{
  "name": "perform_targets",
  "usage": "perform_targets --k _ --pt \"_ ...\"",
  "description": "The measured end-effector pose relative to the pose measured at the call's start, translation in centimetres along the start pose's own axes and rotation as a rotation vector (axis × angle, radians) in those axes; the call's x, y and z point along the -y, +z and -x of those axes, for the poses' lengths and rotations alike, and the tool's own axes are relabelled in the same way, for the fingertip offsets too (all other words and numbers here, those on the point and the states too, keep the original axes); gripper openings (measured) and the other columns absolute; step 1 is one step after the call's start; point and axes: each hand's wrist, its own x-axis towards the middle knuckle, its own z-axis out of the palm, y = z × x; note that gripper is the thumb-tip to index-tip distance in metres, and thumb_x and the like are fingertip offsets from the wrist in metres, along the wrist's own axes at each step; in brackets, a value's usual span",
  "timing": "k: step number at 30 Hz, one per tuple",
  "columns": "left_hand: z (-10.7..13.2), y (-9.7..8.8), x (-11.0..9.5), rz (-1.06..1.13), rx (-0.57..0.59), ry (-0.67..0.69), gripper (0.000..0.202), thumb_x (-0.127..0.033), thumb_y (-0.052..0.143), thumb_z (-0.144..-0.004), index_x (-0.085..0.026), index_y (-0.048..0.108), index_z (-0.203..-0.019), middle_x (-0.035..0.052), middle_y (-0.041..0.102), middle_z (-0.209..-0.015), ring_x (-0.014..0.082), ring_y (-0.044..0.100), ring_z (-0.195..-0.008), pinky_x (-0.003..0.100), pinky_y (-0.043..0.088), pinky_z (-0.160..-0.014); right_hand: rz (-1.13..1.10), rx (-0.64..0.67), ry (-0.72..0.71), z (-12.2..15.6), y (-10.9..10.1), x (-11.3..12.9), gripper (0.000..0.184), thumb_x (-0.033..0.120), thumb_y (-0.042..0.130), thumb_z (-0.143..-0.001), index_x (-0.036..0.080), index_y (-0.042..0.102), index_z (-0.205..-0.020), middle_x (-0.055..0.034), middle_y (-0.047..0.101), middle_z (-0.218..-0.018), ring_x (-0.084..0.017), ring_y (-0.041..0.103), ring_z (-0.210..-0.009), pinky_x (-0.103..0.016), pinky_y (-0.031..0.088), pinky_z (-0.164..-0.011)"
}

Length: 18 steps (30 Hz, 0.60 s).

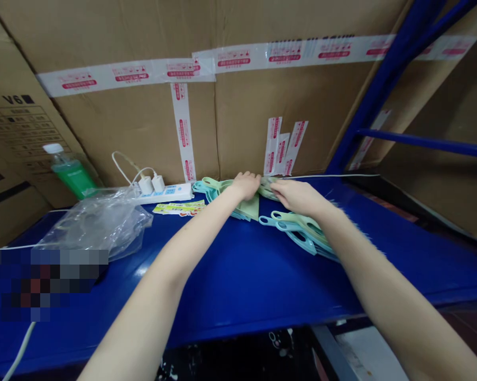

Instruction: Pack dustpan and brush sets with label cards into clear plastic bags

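Note:
My left hand (247, 185) is at the back of the blue shelf, fingers curled over a pale green dustpan (253, 208). This dustpan lies on a stack of light blue and green ones, whose looped handles (209, 185) point left. Just to the right, my right hand (296, 194) pinches a pale, greenish, see-through-looking item (268, 188); its kind is unclear. Below my right wrist lies a pile of small light blue and green hand brushes (297, 228) with looped handles. White bristles (365, 238) show past my right forearm, which covers part of the pile.
A white power strip (165, 193) with chargers stands left of the dustpans, with colourful paper labels (179, 208) before it. Farther left are a crumpled clear bag (103, 222) and a bottle of green liquid (72, 174). Taped cardboard (242, 111) backs the shelf; a blue post (375, 90) rises right.

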Motion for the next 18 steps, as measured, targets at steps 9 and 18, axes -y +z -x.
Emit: perform_targets --k 9,18 --pt "1.7 -1.7 -0.8 -0.037 -0.094 -0.043 0.033 -0.007 0.038 -0.094 -0.003 0.049 -0.124 0.0202 0.057 -0.116 0.0246 0.055 -0.110 0.037 0.047 -0.089 -0.346 -0.210 -0.081 1.2 -0.4 -2.0 0.020 0.041 0.045 -0.083 0.022 0.049 -0.078 -0.0075 0.060 -0.078 -0.022 0.057 -0.072 -0.034 0.046 -0.065" --pt "13.1 -4.5 0.9 -0.132 -0.143 -0.239 0.042 0.000 0.026 -0.089 0.005 0.041 -0.128 0.0223 0.054 -0.109 0.0289 0.052 -0.108 0.038 0.046 -0.085 -0.585 -0.353 -0.003 0.4 -0.4 0.6 0.040 0.042 0.043 -0.084 0.016 0.057 -0.112 -0.0148 0.065 -0.102 -0.027 0.062 -0.087 -0.043 0.050 -0.075"
